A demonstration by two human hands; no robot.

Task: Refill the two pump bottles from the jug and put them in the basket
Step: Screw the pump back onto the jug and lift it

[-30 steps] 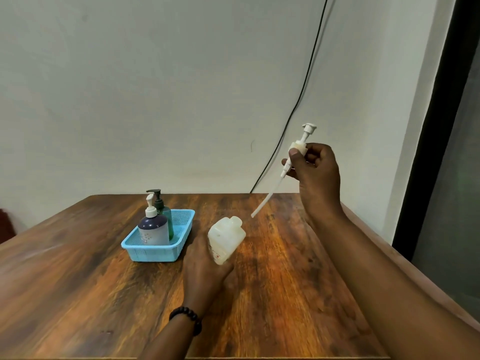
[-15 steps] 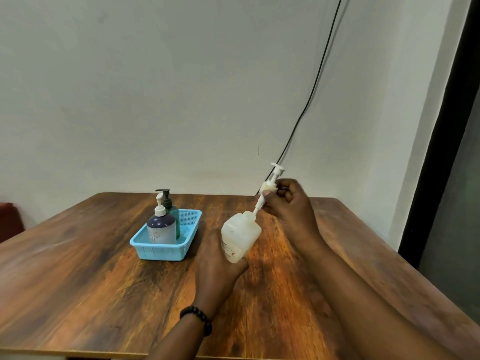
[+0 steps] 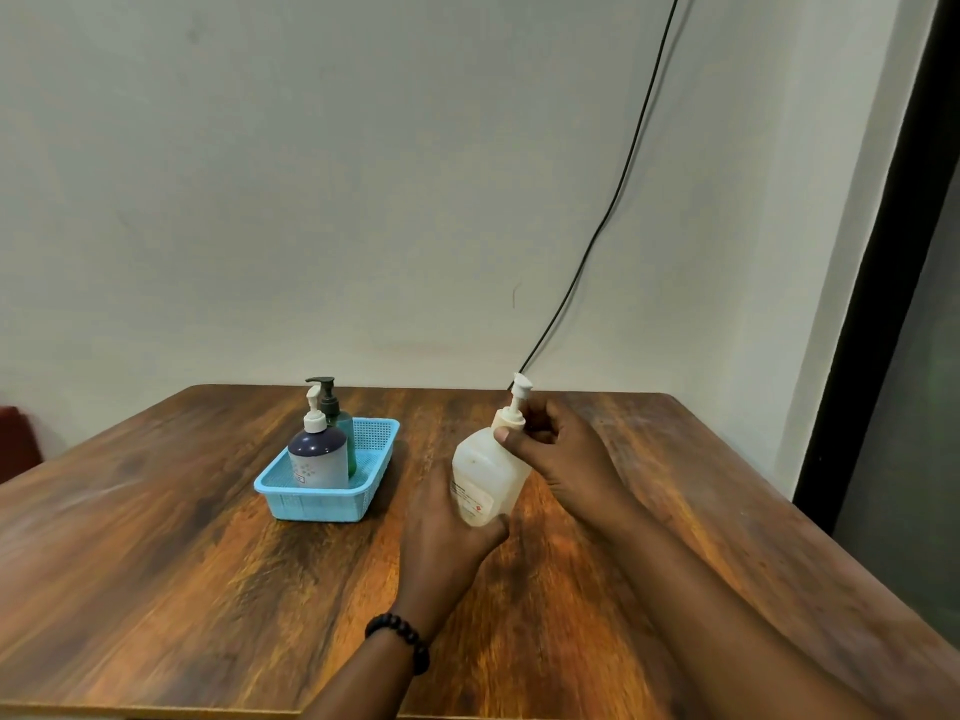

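My left hand (image 3: 441, 532) grips the lower body of a white translucent jug (image 3: 485, 472), held tilted just above the table. My right hand (image 3: 556, 454) pinches the white pump head (image 3: 514, 410) at the jug's neck, with the tube down inside the jug. A blue mesh basket (image 3: 374, 475) stands to the left on the table. Inside it stand a dark purple pump bottle (image 3: 318, 457) with a white pump in front and a green pump bottle (image 3: 337, 415) with a dark pump behind.
The brown wooden table (image 3: 208, 563) reaches to a pale wall. A black cable (image 3: 618, 189) runs down the wall behind the jug. A dark door frame (image 3: 878, 304) stands at the right. A red object (image 3: 15, 441) shows at the far left edge.
My right hand came down from high on the right with the pump, slid its tube into the jug and now sits at the neck. My left hand kept holding the jug.
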